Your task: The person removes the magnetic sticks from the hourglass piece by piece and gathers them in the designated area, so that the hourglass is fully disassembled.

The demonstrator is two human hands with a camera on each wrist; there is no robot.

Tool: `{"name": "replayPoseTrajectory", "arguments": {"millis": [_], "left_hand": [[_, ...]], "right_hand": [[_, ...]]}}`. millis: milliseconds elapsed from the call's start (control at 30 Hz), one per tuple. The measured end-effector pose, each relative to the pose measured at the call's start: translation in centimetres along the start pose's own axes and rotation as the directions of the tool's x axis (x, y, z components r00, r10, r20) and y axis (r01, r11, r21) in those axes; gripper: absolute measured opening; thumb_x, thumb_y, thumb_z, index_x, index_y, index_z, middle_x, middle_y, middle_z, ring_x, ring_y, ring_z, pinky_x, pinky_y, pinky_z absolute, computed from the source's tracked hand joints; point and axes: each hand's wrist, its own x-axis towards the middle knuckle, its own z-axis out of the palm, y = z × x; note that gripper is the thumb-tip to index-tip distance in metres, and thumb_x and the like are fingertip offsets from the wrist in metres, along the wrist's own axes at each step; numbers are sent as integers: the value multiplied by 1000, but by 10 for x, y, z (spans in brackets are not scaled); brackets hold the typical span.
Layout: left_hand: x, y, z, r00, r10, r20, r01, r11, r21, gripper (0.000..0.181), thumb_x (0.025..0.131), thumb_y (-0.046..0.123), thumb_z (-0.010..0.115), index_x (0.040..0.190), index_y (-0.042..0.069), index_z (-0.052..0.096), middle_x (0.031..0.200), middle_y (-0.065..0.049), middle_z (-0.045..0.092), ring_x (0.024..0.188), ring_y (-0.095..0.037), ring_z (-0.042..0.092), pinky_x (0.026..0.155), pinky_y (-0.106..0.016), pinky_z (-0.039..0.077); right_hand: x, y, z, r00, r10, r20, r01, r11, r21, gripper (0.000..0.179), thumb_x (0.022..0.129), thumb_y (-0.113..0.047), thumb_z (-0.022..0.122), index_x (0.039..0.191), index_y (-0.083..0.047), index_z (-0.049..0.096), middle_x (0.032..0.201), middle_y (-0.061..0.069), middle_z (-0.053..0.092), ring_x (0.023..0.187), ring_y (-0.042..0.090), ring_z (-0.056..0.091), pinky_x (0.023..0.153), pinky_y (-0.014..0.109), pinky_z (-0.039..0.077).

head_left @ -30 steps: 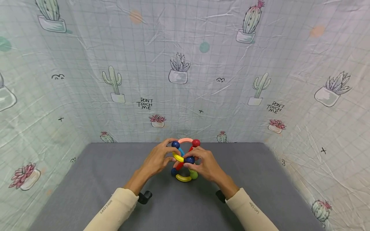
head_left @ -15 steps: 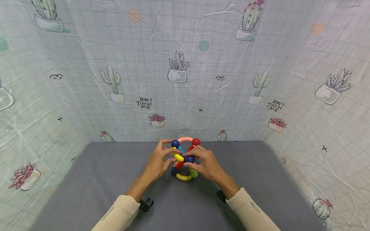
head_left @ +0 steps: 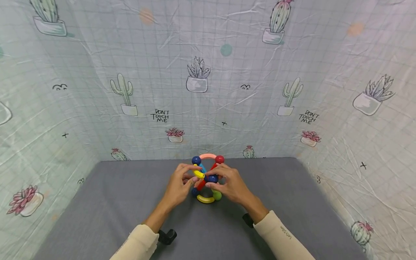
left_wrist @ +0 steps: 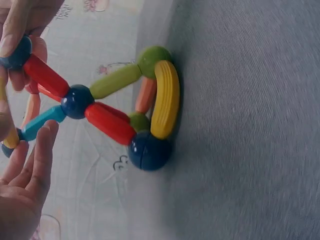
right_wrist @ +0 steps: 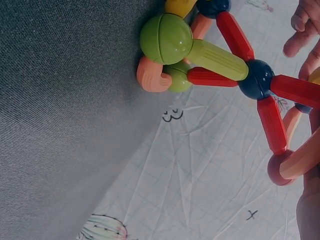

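A stick-and-ball building toy stands on the grey table. Its central dark blue ball [left_wrist: 77, 101] joins red sticks [right_wrist: 235, 37], a light green stick [left_wrist: 116, 82] and a light blue stick [left_wrist: 44, 122]. My left hand [head_left: 177, 186] pinches a curved yellow stick [head_left: 198, 174] between thumb and fingers at the top left of the toy. The stick's near end shows free, just left of a dark blue ball [head_left: 212, 178]. My right hand [head_left: 232, 183] grips that ball with thumb and fingertips. Behind are another blue ball [head_left: 196, 160], a coral curved stick [head_left: 208, 156] and a red ball [head_left: 219, 159].
The toy's base has a curved yellow stick [left_wrist: 166, 100], a green ball [left_wrist: 154, 61] and a blue ball [left_wrist: 150, 150] resting on the grey tabletop [head_left: 208, 231]. A cactus-printed sheet [head_left: 224, 104] hangs behind and along both sides.
My left hand has drawn back slightly, and the near end of the curved yellow stick has parted from the blue ball in my right hand. The right hand keeps its grip.
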Motion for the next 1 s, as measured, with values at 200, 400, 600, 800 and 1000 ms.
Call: {"name": "replayPoseTrajectory", "arguments": {"millis": [200,400,600,800,1000], "left_hand": [[1,1,0,1000,-8,7,10,986,-165,29,111,21,57,135,12,69,123,-16,54,93,-22,80,77,-37,65],[6,1,5,991,-113,-67,86,942,-323,23,107,13,64,127,3,69,126,-22,58,85,-19,79,71,-31,64],[10,4,11,958,-251,-137,180,902,-393,28,99,15,77,122,4,63,121,-19,61,80,-27,75,73,-44,65],[13,1,18,941,-281,-187,193,903,-385,37,94,16,83,122,8,60,114,-16,66,77,-36,71,73,-48,65],[14,2,17,941,-263,-214,174,915,-363,32,95,9,81,120,7,62,109,-17,67,74,-32,70,68,-39,65]], "right_hand": [[1,-1,-1,1000,1,4,-1,1000,12,35,88,-27,89,119,-15,80,110,-4,72,95,8,63,81,25,59],[-3,-1,0,998,41,-39,-41,999,-5,39,85,-30,90,120,-16,81,109,-3,67,98,16,60,88,31,53],[-6,0,2,994,69,-89,-74,996,-55,40,82,-32,92,119,-22,82,107,-3,65,95,17,59,90,40,45],[-8,-1,4,994,55,-98,-62,995,-75,39,83,-33,92,119,-23,82,106,-3,65,95,14,57,87,38,46],[-8,-1,4,991,52,-126,-66,992,-106,40,82,-33,93,119,-21,82,105,-3,66,94,11,55,91,40,42]]}}
